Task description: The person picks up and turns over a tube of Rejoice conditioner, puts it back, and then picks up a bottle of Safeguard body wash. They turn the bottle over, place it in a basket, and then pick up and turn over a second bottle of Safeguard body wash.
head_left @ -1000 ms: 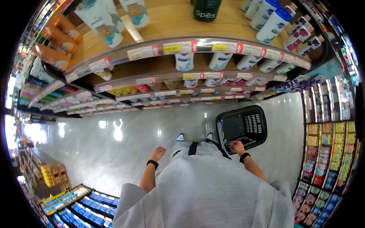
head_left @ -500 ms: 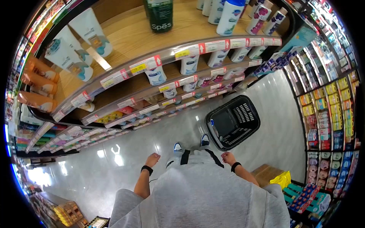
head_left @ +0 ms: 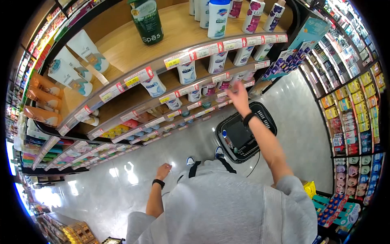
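Right hand [head_left: 238, 96]: we are raising it open, empty, toward the shelf edge [head_left: 211, 79].
Left hand [head_left: 163, 171]: hanging loosely curled, empty.
Floor [head_left: 122, 162]: glossy grey aisle, carrying our black basket [head_left: 243, 132].

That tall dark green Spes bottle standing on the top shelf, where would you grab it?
Around its body, from the open aisle side. The green bottle stands upright near the front edge of the top shelf, with free space on both sides, so fingers can wrap its round middle. The right hand is raised toward lower shelves.
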A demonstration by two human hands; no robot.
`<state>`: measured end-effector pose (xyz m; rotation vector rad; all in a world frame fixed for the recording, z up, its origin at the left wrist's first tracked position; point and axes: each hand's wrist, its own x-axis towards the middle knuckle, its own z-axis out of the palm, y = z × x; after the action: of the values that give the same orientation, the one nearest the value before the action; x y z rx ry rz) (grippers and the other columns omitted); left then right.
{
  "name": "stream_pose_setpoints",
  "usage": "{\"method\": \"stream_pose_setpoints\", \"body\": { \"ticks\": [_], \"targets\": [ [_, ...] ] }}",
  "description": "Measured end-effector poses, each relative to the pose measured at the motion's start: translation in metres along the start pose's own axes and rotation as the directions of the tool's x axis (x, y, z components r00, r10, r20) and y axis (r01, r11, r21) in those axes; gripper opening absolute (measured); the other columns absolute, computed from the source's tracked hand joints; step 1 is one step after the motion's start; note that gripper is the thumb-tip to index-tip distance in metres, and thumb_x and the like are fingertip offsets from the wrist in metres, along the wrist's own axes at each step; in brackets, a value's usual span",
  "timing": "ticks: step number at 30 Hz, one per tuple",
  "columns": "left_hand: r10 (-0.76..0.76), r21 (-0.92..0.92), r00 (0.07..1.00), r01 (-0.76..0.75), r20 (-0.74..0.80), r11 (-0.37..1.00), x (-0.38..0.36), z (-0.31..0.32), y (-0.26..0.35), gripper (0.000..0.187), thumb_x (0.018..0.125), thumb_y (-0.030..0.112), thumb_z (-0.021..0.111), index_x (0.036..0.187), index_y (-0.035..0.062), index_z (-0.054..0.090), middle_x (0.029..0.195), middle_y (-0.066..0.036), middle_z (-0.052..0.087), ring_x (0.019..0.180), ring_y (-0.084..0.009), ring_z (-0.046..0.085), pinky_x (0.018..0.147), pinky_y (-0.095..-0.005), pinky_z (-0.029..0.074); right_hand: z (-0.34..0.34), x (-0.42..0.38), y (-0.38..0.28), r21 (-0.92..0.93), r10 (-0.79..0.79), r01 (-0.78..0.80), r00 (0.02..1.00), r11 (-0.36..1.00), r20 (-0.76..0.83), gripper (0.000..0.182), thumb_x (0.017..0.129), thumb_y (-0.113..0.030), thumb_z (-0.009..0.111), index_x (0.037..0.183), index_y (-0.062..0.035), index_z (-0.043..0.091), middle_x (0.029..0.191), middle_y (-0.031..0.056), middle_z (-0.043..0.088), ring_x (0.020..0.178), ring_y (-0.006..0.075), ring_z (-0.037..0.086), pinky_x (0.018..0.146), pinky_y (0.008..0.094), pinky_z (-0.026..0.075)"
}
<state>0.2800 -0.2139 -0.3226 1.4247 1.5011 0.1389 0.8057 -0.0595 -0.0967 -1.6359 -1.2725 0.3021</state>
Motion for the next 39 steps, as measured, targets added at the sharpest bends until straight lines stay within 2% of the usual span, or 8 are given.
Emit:
{"method": "stream_pose_setpoints", "body": {
  "ticks": [1,7,10,13,15,25,28,39],
  "targets": [
    [-0.042,-0.011,0.999,0.042,-0.008,0.999,-0.014,0.003,0.01,0.02,0.082,0.016,0.055,0.093,0.0023,0.063,0.085,-0.009,0.066,0.072,-0.0185,0.063,0.067,-0.0301,0.051,0.001,0.028,-0.022,0.041,-0.038,0.04,0.997,0.998,-0.063,0.06,0.072,-0.026,0.077,0.118,0.0015,0.05,0.107,0.0163,0.056,0.097,0.0289,0.054,0.086,0.0371,0.044],
    [-0.306,-0.379,0.952,0.276,-0.021,0.883,-0.07,0.033,-0.012,0.02,0.085,0.02,0.056,0.099,0.0073,0.063,0.084,-0.005,0.067,0.073,-0.0159,0.064,0.062,-0.0287,0.048,0.026,0.123,-0.086,0.195,-0.213,0.269,0.94,0.943,-0.266,0.077,0.064,-0.027,0.083,0.123,0.0027,0.043,0.121,0.0225,0.048,0.111,0.0376,0.048,0.096,0.0428,0.037],
    [-0.372,-0.417,0.927,0.324,-0.039,0.849,-0.096,0.042,-0.023,0.021,0.083,0.019,0.057,0.099,0.0069,0.064,0.083,-0.006,0.067,0.07,-0.0155,0.064,0.058,-0.028,0.047,0.049,0.141,-0.079,0.242,-0.213,0.284,0.936,0.928,-0.282,0.074,0.063,-0.028,0.083,0.12,0.0018,0.047,0.119,0.0228,0.049,0.11,0.0387,0.047,0.095,0.0433,0.037],
    [-0.447,-0.435,0.894,0.397,-0.013,0.808,-0.109,0.05,-0.03,0.022,0.083,0.02,0.058,0.098,0.0057,0.064,0.082,-0.006,0.067,0.07,-0.0162,0.064,0.059,-0.0279,0.047,0.05,0.14,-0.087,0.128,-0.266,0.306,0.929,0.943,-0.258,0.048,0.067,-0.029,0.079,0.101,-0.0012,0.061,0.101,0.0183,0.061,0.098,0.0374,0.056,0.084,0.0427,0.045],
    [-0.426,-0.404,0.905,0.385,-0.013,0.83,-0.109,0.05,-0.031,0.023,0.083,0.021,0.058,0.097,0.0047,0.065,0.082,-0.006,0.066,0.07,-0.0173,0.064,0.06,-0.0288,0.048,0.047,0.142,-0.088,0.111,-0.187,0.205,0.97,0.972,-0.156,0.049,0.069,-0.033,0.077,0.102,-0.0018,0.06,0.104,0.0189,0.06,0.1,0.0376,0.056,0.083,0.0436,0.046],
    [-0.218,-0.201,0.975,0.204,-0.05,0.958,-0.086,0.015,-0.015,0.023,0.082,0.018,0.059,0.097,0.0001,0.063,0.085,-0.008,0.065,0.075,-0.0184,0.063,0.07,-0.0298,0.051,0.042,0.131,-0.09,0.045,-0.183,0.201,0.951,0.979,-0.25,0.07,0.067,-0.035,0.079,0.119,-0.0023,0.046,0.118,0.0201,0.052,0.107,0.0388,0.054,0.087,0.0433,0.045],
    [-0.184,-0.23,0.982,0.169,-0.047,0.958,-0.077,0.008,-0.015,0.022,0.081,0.016,0.059,0.096,0.0,0.064,0.085,-0.009,0.065,0.077,-0.0183,0.063,0.07,-0.0293,0.052,0.037,0.124,-0.103,0.117,-0.123,0.158,0.956,0.98,-0.267,0.061,0.068,-0.024,0.08,0.116,-0.0005,0.049,0.117,0.0185,0.054,0.106,0.0339,0.053,0.09,0.0383,0.042],
    [-0.214,-0.363,0.976,0.184,-0.042,0.913,-0.083,0.019,-0.035,0.023,0.081,0.017,0.061,0.099,0.0036,0.064,0.081,-0.007,0.066,0.069,-0.0173,0.064,0.058,-0.0267,0.047,0.059,0.126,-0.086,0.254,-0.038,0.105,0.965,0.961,-0.258,0.071,0.069,-0.034,0.079,0.121,-0.0018,0.042,0.115,0.0181,0.057,0.104,0.0332,0.058,0.087,0.0406,0.045]
  ]
}}
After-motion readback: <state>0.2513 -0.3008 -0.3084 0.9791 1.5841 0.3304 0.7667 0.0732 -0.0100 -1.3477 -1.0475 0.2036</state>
